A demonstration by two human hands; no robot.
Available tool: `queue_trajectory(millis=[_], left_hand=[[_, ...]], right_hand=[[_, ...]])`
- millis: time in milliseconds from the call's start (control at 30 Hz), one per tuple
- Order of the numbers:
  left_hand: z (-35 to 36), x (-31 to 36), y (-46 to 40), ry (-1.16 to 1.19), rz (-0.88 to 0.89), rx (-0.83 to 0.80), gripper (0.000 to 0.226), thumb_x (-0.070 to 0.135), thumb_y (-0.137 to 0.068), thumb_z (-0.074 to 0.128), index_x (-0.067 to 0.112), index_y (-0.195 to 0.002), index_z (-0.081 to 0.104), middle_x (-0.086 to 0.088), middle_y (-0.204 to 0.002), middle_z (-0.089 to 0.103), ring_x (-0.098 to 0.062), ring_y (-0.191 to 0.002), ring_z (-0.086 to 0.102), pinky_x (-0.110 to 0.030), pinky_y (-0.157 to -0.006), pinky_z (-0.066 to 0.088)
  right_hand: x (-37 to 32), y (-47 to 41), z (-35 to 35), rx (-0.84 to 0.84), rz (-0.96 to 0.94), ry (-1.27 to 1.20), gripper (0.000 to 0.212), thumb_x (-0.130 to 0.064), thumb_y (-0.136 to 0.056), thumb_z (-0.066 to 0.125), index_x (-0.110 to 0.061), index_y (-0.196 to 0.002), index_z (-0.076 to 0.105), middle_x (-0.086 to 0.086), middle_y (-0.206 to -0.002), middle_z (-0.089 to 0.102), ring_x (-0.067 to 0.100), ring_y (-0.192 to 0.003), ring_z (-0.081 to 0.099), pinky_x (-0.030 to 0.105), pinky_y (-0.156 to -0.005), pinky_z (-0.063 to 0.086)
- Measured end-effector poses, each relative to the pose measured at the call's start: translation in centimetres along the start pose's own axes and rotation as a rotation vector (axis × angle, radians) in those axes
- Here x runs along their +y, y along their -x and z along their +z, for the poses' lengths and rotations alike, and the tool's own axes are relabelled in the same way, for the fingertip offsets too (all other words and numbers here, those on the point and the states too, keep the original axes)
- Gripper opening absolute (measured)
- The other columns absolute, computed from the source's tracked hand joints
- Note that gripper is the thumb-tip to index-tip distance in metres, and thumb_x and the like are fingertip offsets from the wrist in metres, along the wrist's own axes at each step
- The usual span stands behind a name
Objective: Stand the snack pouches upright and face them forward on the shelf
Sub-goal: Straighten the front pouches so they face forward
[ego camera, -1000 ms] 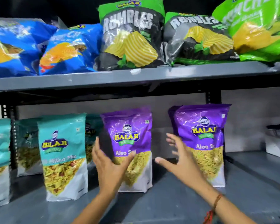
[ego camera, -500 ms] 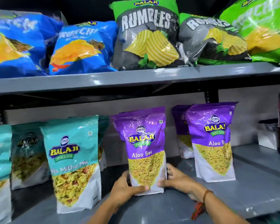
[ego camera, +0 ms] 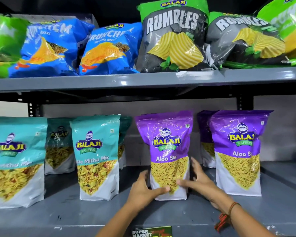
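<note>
While both hands are closing around its lower half, a purple snack pouch (ego camera: 166, 151) is standing upright at the middle of the lower shelf (ego camera: 161, 214), its printed front facing outward. The left hand (ego camera: 143, 190) is pressing against the pouch's left edge, thumb lying across the white base panel, and the right hand (ego camera: 197, 181) is cupping the right edge, thumb resting on the front and fingers (ego camera: 196, 166) reaching up along the side; each hand is gripping the pouch rather than hanging free. A red and orange thread band (ego camera: 226, 214) is circling the right wrist. Just to the right, a second purple pouch (ego camera: 239, 151) is standing upright and facing forward, with a third purple pouch (ego camera: 205, 139) partly hidden behind it. To the left, a teal pouch (ego camera: 96, 156) is standing apart from the held one, another teal pouch (ego camera: 17, 161) is sitting at the left end of the row, and a darker teal pouch (ego camera: 59, 146) is standing farther back between them. On the upper shelf (ego camera: 143, 79), blue chip bags (ego camera: 109, 50), black and green chip bags (ego camera: 173, 38) and bright green bags (ego camera: 290, 26) are leaning against one another. A small black label (ego camera: 151, 231) is sticking to the front lip of the lower shelf, below the hands.
</note>
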State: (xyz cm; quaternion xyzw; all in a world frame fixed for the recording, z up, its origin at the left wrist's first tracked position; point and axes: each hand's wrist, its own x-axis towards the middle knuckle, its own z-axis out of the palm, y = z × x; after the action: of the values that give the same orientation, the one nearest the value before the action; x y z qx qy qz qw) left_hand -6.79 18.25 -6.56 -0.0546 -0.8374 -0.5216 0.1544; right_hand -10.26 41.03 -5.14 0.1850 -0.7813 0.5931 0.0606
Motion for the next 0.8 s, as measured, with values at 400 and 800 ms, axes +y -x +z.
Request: queue_trajectory(millis=[400,800], left_hand=[[-15.9,-2.6,1.7,0.078,0.152,0.934,0.068,0.044,-0.081,0.073,0.019,-0.135,0.041,-0.012,-0.135,0.049,-0.032,-0.125,0.05,-0.038,-0.101,0.039],[-22.1,-11.8,-1.3,0.188,-0.081,-0.17,0.114,0.047,-0.033,0.098,0.022,-0.134,0.05,0.009,-0.122,0.07,-0.007,-0.108,0.069,-0.022,-0.088,0.054]], right_hand=[[-8.3,-1.2,15.5,0.376,-0.695,0.281,0.07,-0.039,-0.077,0.071,-0.024,-0.14,0.044,-0.01,-0.14,0.045,0.011,-0.132,0.043,0.04,-0.108,0.045],[-3.6,-5.0,23.8,-0.272,0.055,-0.181,0.08,-0.016,-0.058,0.092,-0.024,-0.127,0.054,-0.003,-0.123,0.072,0.015,-0.117,0.066,0.038,-0.103,0.052]])
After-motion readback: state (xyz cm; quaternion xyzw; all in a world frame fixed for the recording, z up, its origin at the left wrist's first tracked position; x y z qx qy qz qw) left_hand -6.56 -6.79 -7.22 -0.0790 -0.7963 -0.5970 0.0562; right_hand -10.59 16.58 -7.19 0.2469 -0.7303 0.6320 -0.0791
